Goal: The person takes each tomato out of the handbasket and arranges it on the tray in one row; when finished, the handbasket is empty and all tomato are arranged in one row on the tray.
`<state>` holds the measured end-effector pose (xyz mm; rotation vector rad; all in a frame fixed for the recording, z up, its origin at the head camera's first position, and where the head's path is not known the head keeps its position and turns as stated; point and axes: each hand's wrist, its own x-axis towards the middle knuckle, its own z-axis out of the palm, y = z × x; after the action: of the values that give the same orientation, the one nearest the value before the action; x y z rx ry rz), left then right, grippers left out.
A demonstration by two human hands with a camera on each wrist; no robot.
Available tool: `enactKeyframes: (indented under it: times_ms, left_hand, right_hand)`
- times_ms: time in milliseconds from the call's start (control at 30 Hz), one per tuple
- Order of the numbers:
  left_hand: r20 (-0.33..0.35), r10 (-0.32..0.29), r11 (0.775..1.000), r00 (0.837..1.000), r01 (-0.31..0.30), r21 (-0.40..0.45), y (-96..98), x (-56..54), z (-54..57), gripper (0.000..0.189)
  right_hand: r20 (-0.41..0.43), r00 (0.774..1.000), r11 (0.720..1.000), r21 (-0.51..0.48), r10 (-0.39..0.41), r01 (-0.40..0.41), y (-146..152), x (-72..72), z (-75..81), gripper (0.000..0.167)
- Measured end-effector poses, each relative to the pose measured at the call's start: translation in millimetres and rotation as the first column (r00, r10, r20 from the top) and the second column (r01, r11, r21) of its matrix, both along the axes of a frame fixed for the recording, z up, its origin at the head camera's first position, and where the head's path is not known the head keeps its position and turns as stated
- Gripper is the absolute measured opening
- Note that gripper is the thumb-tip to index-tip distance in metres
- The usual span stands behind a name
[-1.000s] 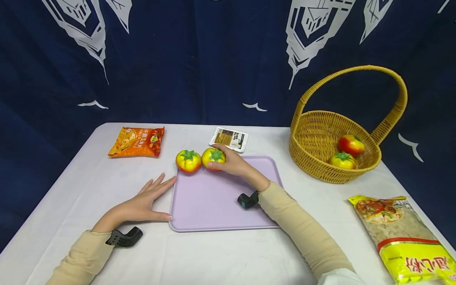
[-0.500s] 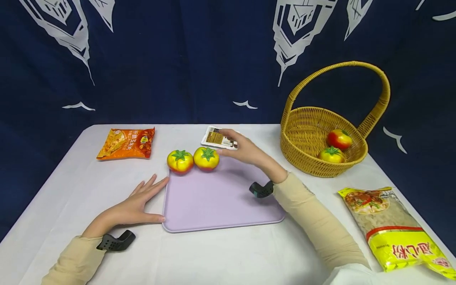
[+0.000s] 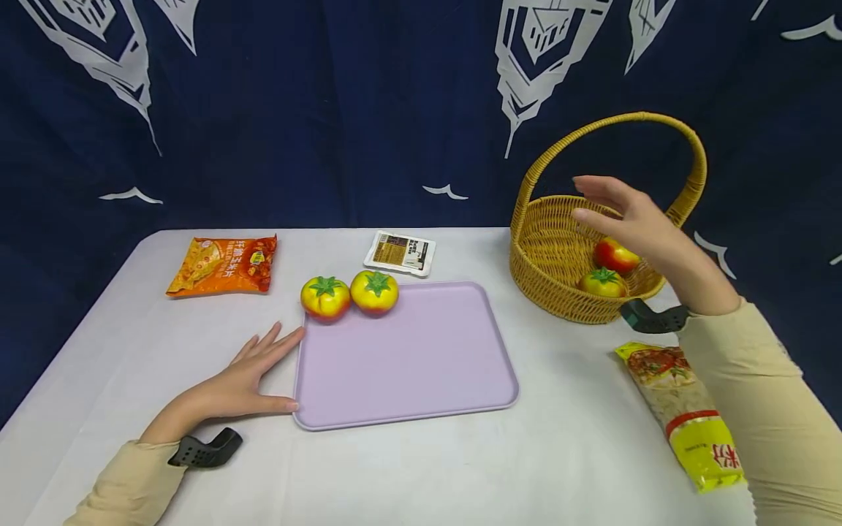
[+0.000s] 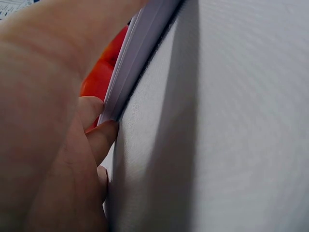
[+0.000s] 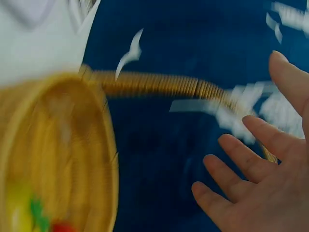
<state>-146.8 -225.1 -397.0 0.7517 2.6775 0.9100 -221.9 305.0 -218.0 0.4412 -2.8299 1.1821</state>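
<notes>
Fingers spread, my left hand [image 3: 240, 383] touches the left edge of the lilac tray [image 3: 408, 358] with thumb and fingertips. Two yellow-red toy tomatoes [image 3: 325, 298] sit side by side at the tray's far left corner. Over at the right, my right hand [image 3: 647, 226] hovers above the wicker basket [image 3: 552, 292], its fingers extended and holding nothing. Inside the basket lie a red tomato [image 3: 613, 256] and a yellow one [image 3: 602, 283]. The right wrist view shows the hand [image 5: 260, 169] spread beside the basket handle [image 5: 154, 83], blurred.
An orange snack bag [image 3: 226, 264] lies at the back left of the white-clothed table. Behind the tray is a small white packet [image 3: 400, 253]. A yellow-ended bag of pasta [image 3: 684, 413] lies at the right, partly covered by the right sleeve. A navy curtain hangs behind.
My right hand has left the tomato at the tray and swung right, past the packet, to above the basket. The left hand stays at the tray edge. The head view has shifted slightly right.
</notes>
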Motion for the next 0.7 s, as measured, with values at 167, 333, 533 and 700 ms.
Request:
enactKeyframes:
  times_ms: [167, 333, 533, 700]
  left_hand:
    - [0.003, 0.004, 1.000, 1.000, -0.004, 0.004, -1.1, 1.3, 2.3, 0.104]
    - [0.009, 0.004, 1.000, 1.000, -0.004, 0.005, -0.8, 1.4, 2.1, 0.104]
    - [0.001, -0.001, 1.000, 1.000, 0.001, 0.006, -0.5, 0.8, 1.3, 0.104]
    - [-0.001, -0.001, 1.000, 1.000, 0.001, 0.002, 0.2, 1.1, 2.1, 0.104]
  right_hand:
    - [0.101, 0.989, 0.994, -0.007, -0.109, 0.111, 51.5, -2.5, -17.9, 0.061]
    - [0.268, 0.952, 0.988, 0.026, -0.151, 0.150, 80.5, -8.0, -42.3, 0.073]
    - [0.333, 0.934, 0.990, 0.100, -0.132, 0.105, 94.1, -8.7, -64.6, 0.068]
    - [0.358, 0.928, 0.992, 0.112, -0.100, 0.064, 95.0, -8.2, -70.4, 0.065]
